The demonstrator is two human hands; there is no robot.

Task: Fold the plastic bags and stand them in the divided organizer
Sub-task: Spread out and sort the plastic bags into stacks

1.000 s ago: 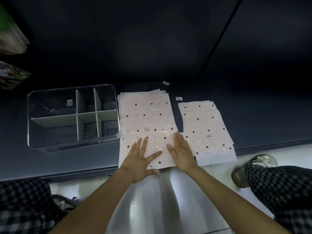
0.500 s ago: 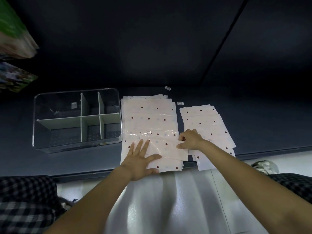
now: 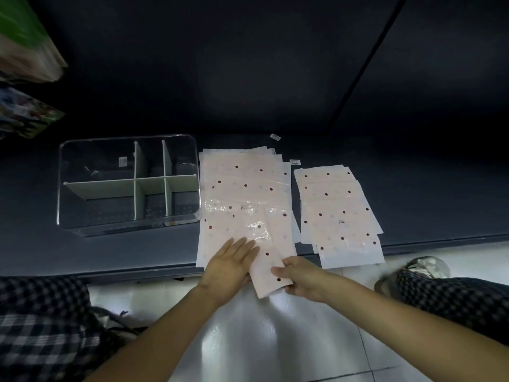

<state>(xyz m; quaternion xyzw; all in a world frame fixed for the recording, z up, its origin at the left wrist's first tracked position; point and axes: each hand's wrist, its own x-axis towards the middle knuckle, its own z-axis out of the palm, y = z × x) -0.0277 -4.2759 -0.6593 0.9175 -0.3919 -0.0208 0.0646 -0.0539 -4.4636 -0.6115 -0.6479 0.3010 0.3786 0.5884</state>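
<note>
Right of the clear plastic divided organizer [image 3: 128, 186], the left hand [image 3: 230, 267] presses flat, fingers straight, on a pink dotted plastic bag [image 3: 271, 252]. The right hand [image 3: 301, 279] apparently pinches its folded near edge.

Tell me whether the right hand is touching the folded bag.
Touching. The head view shows the right hand pinching the near end of the folded bag, thumb on top, while the left hand presses flat beside it.

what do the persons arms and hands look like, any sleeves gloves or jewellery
Both forearms are bare right up to the picture edge, so no sleeves show. The left hand and right hand wear no gloves, and no watch or bracelet shows at the wrists. Whether a ring is worn cannot be told from this view.
</note>
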